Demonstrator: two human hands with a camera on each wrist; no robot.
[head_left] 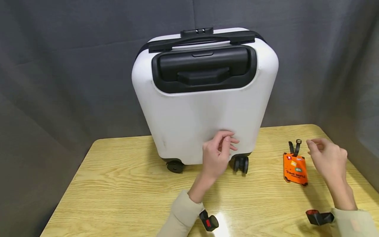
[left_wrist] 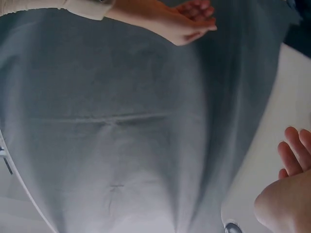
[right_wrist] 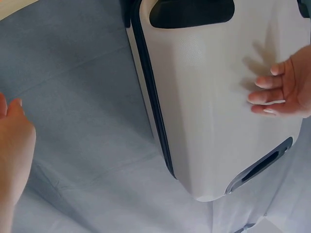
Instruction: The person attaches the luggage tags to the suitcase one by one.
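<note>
While both hands hover over the table, the scene runs like this, biggest first.

Backdrop: grey cloth point(head_left: 59, 65) hanging behind and to the sides, creased.

Table: pale wood-grain top point(head_left: 118, 191), with the suitcase at 12 o'clock and the tag at 3 o'clock.

Suitcase: white hard shell point(head_left: 189, 125) standing upright on black wheels point(head_left: 241, 164), with a black recessed pull-handle housing and a black carry handle point(head_left: 201, 38) on top. Smooth and probably slippery on its faces; it looks stiff and the heaviest thing on the table, and it would likely roll if pushed. The top carry handle looks the safest place to take hold.

Left hand: left hand point(head_left: 217, 154) sits low in front of the shell, at 6 o'clock of the suitcase, fingers loosely bent and relaxed, holding nothing. Whether the fingertips touch the shell, I cannot tell.

Right hand: right hand point(head_left: 328, 158) hangs just beside the tag, at its 3 o'clock, fingers loosely curled and empty.

Tag: orange luggage tag point(head_left: 295, 168) lying flat with a black strap point(head_left: 294, 146) at its far end. Likely light, soft and bendy; the strap loop seems the easiest part to pinch.

Wrist cameras: small black mounts point(head_left: 208, 221) by each sleeve.
</note>
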